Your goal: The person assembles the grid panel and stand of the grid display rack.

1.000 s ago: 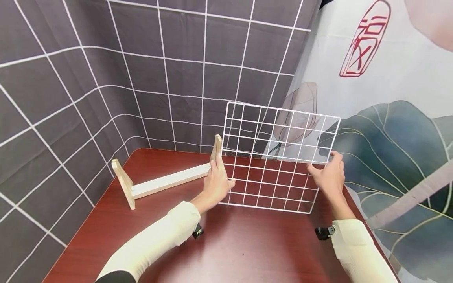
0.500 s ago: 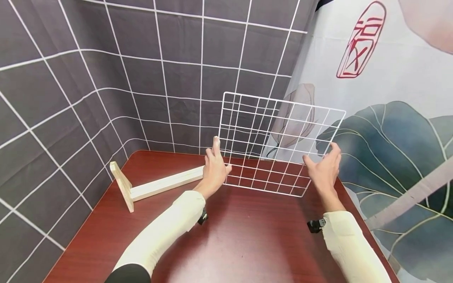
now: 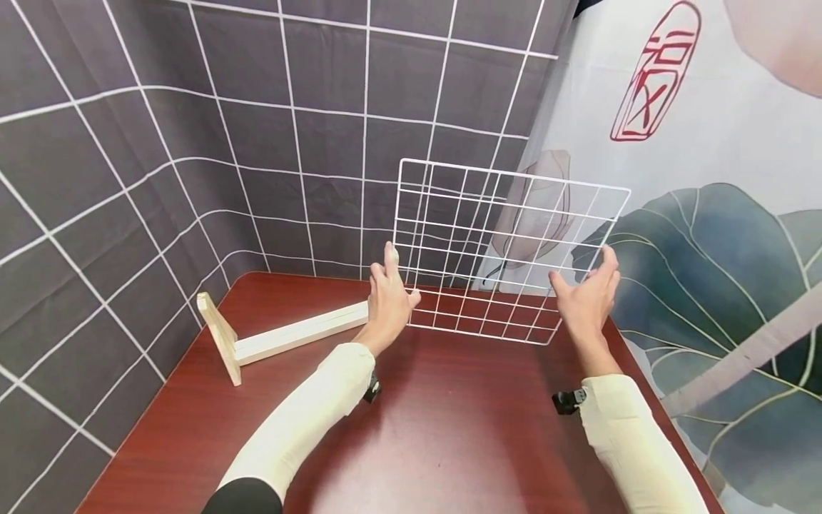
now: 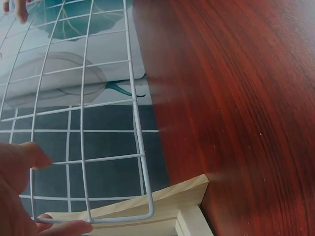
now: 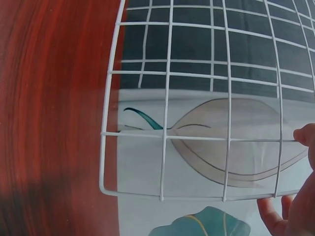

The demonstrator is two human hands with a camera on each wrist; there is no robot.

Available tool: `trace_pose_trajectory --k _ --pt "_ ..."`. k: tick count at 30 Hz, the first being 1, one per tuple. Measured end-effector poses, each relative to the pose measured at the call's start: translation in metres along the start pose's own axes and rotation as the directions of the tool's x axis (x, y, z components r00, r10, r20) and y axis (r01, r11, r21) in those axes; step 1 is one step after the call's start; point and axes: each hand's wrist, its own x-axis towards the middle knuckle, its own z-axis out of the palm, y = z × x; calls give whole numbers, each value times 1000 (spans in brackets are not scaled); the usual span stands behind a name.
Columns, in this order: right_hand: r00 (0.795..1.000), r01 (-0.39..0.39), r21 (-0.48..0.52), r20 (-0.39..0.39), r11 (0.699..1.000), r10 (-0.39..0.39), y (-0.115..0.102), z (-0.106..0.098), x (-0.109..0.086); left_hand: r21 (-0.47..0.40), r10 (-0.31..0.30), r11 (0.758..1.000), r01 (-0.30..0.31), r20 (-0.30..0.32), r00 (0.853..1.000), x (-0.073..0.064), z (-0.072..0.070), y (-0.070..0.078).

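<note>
A white wire grid panel (image 5: pixel 229 139) is held up between my two hands, its face leaning. My left hand (image 3: pixel 388 303) grips its left side edge, thumb in front and fingers behind. On the opposite edge my right hand (image 3: pixel 587 300) does the same; the right wrist view shows its thumb on a wire and fingertips at the outer rod. Left of the panel lies a pale wooden stand (image 3: pixel 302 332), a bar with an upright end board. Its right end is hidden behind my left hand; the left wrist view shows that end board (image 4: pixel 189 189) close by the panel's corner.
The red-brown wooden table (image 3: pixel 437 442) spreads under both arms. A dark grey cloth with white grid lines (image 3: pixel 321 143) hangs behind and to the left. On the right hangs a white cloth with painted leaves (image 3: pixel 719 285), beside the table's right edge.
Both hands have raised the wire grid panel; its top edge is higher and its lower edge has shifted up and back. My left hand now covers the stand's right end board.
</note>
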Motion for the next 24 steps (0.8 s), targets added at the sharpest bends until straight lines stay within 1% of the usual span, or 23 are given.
trace_pose_trajectory --k 5,9,13,15,17,21,24 --pt "1000 5 -4 -15 1000 -5 -6 1 -1 -30 8 1000 -9 -34 999 2 1 0" --pt "1000 -1 0 -14 1000 1 -10 1 -3 -38 -2 999 0 -46 999 3 2 0" --pt "999 7 29 -39 1000 -6 -13 4 -5 -49 -9 999 6 -64 998 7 1 1" --pt "997 39 45 -66 998 -36 -14 8 -7 -55 -14 998 10 -73 997 9 1 2" --pt "991 95 46 -97 994 -90 -16 12 -11 -60 -27 998 22 -75 997 10 1 3" --pt "964 223 17 -156 975 -218 -21 21 -22 -78 -63 995 59 -51 997 9 0 5" --pt "945 294 3 -152 956 -290 -28 28 -28 -80 -82 994 78 -40 996 8 0 6"
